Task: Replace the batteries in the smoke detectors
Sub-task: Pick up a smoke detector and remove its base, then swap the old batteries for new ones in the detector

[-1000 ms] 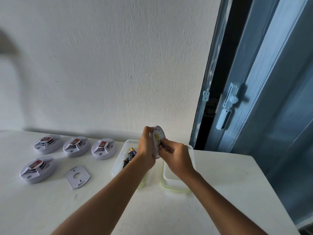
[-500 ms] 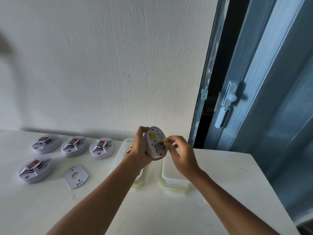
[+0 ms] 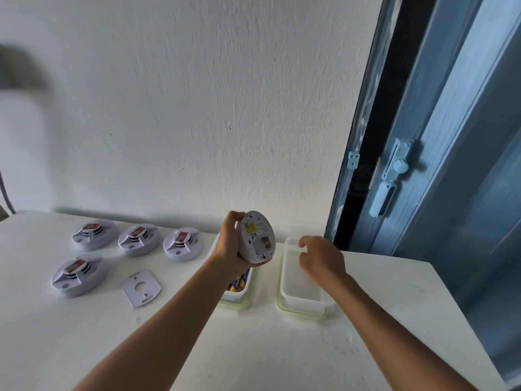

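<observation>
White smoke detector with a yellow sticker on its underside, held over a white table. Four more white detectors: back left, back middle, back right and front, each with an orange-red label and dark vent slits. Pale grey-white mounting plate. Two clear tubs, left and right, both rimmed in lime green; purple and yellow inside the left. White textured wall. Blue door with a pale blue handle.
</observation>
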Tool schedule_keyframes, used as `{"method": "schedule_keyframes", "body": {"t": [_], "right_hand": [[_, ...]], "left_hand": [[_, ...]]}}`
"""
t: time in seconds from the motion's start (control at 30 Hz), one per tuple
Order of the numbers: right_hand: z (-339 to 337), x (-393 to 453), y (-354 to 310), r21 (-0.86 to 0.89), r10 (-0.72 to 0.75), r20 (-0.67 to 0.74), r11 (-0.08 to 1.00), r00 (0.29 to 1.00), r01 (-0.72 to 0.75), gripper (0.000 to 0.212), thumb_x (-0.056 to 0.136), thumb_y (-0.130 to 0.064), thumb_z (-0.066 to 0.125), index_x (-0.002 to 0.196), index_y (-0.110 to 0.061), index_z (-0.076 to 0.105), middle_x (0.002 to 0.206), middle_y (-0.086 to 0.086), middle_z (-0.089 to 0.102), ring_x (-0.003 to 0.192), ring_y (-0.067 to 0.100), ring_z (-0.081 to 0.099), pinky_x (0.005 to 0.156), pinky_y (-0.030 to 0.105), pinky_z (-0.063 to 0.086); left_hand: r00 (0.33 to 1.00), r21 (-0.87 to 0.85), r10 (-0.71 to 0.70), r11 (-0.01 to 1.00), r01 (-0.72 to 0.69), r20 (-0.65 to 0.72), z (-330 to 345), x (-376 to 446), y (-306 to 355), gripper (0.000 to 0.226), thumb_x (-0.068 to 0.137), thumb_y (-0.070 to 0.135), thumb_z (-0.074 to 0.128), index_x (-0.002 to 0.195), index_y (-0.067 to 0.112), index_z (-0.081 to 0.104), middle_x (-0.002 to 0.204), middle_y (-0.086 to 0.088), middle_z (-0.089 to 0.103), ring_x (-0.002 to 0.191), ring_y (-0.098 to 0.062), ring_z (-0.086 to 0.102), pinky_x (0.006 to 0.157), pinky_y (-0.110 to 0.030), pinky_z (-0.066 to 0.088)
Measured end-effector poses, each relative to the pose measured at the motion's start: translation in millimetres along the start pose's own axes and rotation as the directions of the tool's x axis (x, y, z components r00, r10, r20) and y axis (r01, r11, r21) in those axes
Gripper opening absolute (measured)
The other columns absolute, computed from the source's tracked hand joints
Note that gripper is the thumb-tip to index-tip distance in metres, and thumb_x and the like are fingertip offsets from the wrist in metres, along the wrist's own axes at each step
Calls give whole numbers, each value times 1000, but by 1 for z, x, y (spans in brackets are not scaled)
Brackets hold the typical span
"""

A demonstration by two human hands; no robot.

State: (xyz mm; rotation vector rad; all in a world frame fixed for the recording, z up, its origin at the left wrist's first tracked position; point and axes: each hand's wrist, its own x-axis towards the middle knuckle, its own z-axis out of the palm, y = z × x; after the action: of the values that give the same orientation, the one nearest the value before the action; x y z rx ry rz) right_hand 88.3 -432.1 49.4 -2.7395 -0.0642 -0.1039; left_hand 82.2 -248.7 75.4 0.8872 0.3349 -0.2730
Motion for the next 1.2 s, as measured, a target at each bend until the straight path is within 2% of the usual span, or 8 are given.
{"method": "schedule_keyframes", "body": {"t": [0.1,0.23,0.4,0.6,0.67,0.73,0.93,1.2], "right_hand": [[-1,-8,-12,104,-64,-59,992,996,70,31,93,-14,49,120,-20,64,114,3,68,106,22,61,77,25,41],[0,-16,-46,241,-205,-82,946,975,219,25,91,-10,53,109,-14,71,104,5,72,94,23,66,80,30,51],[14,-15,-87,254,-406,146,897,902,362,26,87,3,49,99,-4,71,88,11,68,77,25,63,62,28,46],[40,-9,-125,-199,-336,288,895,897,399,12,89,-7,47,78,-13,49,84,8,58,85,31,54,68,32,34],[48,-8,-131,-339,-294,303,856,906,391,7,91,-13,50,91,-10,56,93,8,61,96,32,55,77,35,37],[60,-6,-136,-416,-238,298,839,924,350,25,93,-17,52,115,-7,57,113,12,60,110,32,53,86,37,41],[71,-6,-160,-461,-204,282,828,937,319,35,90,-5,53,125,-4,54,123,15,54,113,33,54,87,38,45],[74,-5,-163,-466,-50,322,861,945,204,38,90,-12,57,128,-10,54,127,13,53,118,31,52,94,35,43]], "left_hand": [[999,-17,46,999,-46,9,-11,-5,10,39,90,41,44,108,14,64,114,-18,59,105,-36,53,92,-51,44],[993,-68,121,990,-120,10,-32,-16,22,38,91,40,42,108,14,63,109,-17,61,101,-36,56,88,-51,45],[984,-157,169,972,-176,-57,-63,-25,34,40,90,40,43,113,14,63,118,-18,59,106,-37,56,93,-54,44],[988,-209,135,966,-149,-80,-95,-29,48,37,89,40,44,109,15,64,117,-17,60,108,-37,55,96,-57,44],[990,-210,114,969,-128,-79,-99,-30,48,37,90,40,44,107,15,64,114,-17,60,106,-37,56,90,-55,46],[992,-192,104,974,-117,-76,-104,-30,49,38,90,41,43,106,14,65,112,-18,61,106,-37,56,87,-54,47],[995,-166,83,982,-91,-52,-118,-28,61,39,90,41,43,105,14,66,112,-18,62,107,-37,56,94,-55,44],[998,-149,57,987,-62,-38,-120,-26,62,39,89,42,44,106,14,65,112,-18,61,106,-37,56,90,-54,45]]}}
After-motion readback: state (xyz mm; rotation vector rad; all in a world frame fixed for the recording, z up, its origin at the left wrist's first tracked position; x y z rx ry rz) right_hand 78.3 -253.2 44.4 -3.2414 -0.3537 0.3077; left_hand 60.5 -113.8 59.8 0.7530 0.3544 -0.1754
